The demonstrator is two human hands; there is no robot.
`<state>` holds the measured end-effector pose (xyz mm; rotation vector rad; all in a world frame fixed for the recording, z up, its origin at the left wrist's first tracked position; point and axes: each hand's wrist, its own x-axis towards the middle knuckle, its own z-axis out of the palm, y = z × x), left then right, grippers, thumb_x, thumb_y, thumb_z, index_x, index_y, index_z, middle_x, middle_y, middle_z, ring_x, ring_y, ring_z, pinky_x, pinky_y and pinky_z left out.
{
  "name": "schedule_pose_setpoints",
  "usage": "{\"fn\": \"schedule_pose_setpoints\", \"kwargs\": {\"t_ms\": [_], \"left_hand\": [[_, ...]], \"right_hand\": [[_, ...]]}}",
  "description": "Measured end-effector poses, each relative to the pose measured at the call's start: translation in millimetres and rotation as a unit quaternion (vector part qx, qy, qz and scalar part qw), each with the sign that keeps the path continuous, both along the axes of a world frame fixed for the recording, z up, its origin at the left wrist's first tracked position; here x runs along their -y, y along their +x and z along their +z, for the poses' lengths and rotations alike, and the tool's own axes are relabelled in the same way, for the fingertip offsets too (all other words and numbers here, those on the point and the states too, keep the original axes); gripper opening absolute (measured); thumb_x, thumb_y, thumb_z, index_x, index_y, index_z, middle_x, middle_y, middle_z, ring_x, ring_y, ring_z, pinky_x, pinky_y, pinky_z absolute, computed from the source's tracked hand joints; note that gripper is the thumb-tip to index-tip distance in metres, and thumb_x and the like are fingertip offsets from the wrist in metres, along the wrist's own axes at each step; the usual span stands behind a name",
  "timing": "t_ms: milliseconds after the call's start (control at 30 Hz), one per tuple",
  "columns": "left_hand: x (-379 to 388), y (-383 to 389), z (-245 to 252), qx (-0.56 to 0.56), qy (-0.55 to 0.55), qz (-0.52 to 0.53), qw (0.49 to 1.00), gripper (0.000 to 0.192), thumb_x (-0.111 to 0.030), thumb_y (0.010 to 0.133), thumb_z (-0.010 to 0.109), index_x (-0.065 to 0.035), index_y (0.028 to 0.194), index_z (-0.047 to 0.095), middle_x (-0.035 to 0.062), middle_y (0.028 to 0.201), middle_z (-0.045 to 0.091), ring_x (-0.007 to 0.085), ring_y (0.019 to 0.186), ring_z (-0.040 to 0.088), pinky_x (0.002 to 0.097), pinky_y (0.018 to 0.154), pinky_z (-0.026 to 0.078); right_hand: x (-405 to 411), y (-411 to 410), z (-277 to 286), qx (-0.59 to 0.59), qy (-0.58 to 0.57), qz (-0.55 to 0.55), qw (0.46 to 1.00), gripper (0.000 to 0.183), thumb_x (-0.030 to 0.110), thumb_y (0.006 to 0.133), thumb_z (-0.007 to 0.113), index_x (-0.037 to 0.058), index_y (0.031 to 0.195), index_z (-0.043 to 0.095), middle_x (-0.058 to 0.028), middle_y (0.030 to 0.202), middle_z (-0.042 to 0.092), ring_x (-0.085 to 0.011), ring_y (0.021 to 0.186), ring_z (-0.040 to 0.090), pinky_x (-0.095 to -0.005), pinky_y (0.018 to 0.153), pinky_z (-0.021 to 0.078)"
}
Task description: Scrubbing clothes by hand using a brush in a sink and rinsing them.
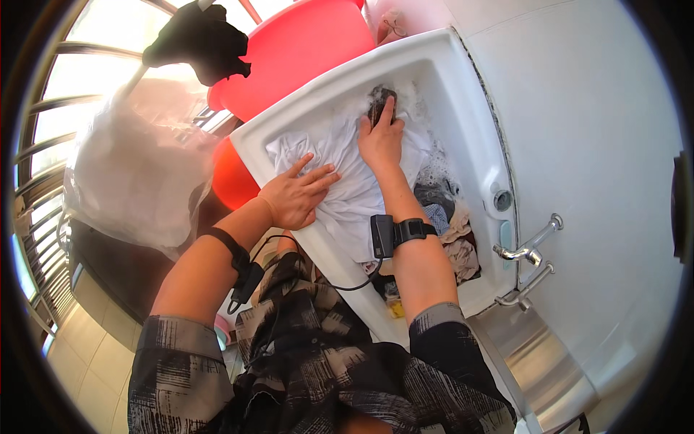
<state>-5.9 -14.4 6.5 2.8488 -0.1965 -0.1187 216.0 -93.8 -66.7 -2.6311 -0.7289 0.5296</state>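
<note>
A wet white cloth garment point(347, 168) lies spread over the washboard side of a white laundry sink point(325, 87). On its left part rests my left hand point(298, 192), palm down with the fingers apart, pressing on the fabric. My right hand point(382, 138) grips a dark scrubbing brush point(382, 103) at the garment's far edge, with foam around the brush. Soap suds point(436, 163) lie to the right of the garment. Lower in the basin sit a grey cloth point(434, 198), a blue checked cloth point(435, 217) and beige clothes point(461, 255), partly hidden by my right forearm.
A chrome tap point(523, 254) projects from the white wall on the right. Behind the sink stands a large pink-red basin point(303, 54), with an orange-red container point(233, 176) at the left edge. A dark cloth point(200, 43) hangs at upper left above a clear plastic bag point(141, 173).
</note>
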Motion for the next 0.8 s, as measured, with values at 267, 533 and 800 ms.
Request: {"fn": "schedule_pose_setpoints", "kwargs": {"t_ms": [267, 533, 800], "left_hand": [[1, -5, -3, -0.048, -0.073, 0.073, 0.994, 0.045, -0.028, 0.074, 0.066, -0.0111, 0.115, 0.071, 0.0063, 0.108, 0.061, 0.0243, 0.119, 0.057, 0.0554, 0.118, 0.032], [0, -4, -1, -0.064, -0.078, 0.074, 0.992, 0.038, -0.027, 0.073, 0.066, -0.0130, 0.107, 0.073, 0.0060, 0.095, 0.058, 0.0245, 0.106, 0.058, 0.0541, 0.117, 0.034], [0, -8, -4, -0.030, -0.085, 0.096, 0.991, 0.039, -0.026, 0.072, 0.066, -0.0144, 0.109, 0.076, 0.0063, 0.091, 0.057, 0.0261, 0.099, 0.058, 0.0523, 0.116, 0.036]], "right_hand": [[95, -72, 39, -0.013, 0.054, 0.288, 0.956, 0.072, 0.031, 0.095, 0.066, 0.0142, 0.158, 0.034, -0.0301, 0.123, 0.050, -0.0481, 0.107, 0.057, -0.0543, 0.093, 0.0496], [45, 18, 6, 0.057, -0.024, 0.065, 0.996, 0.072, 0.031, 0.097, 0.062, 0.0123, 0.159, 0.032, -0.0313, 0.115, 0.053, -0.0482, 0.101, 0.059, -0.0539, 0.082, 0.0535], [45, -73, 35, -0.038, 0.112, 0.202, 0.972, 0.074, 0.031, 0.095, 0.065, 0.0121, 0.159, 0.034, -0.0306, 0.117, 0.052, -0.0475, 0.099, 0.059, -0.0552, 0.085, 0.0520]]}}
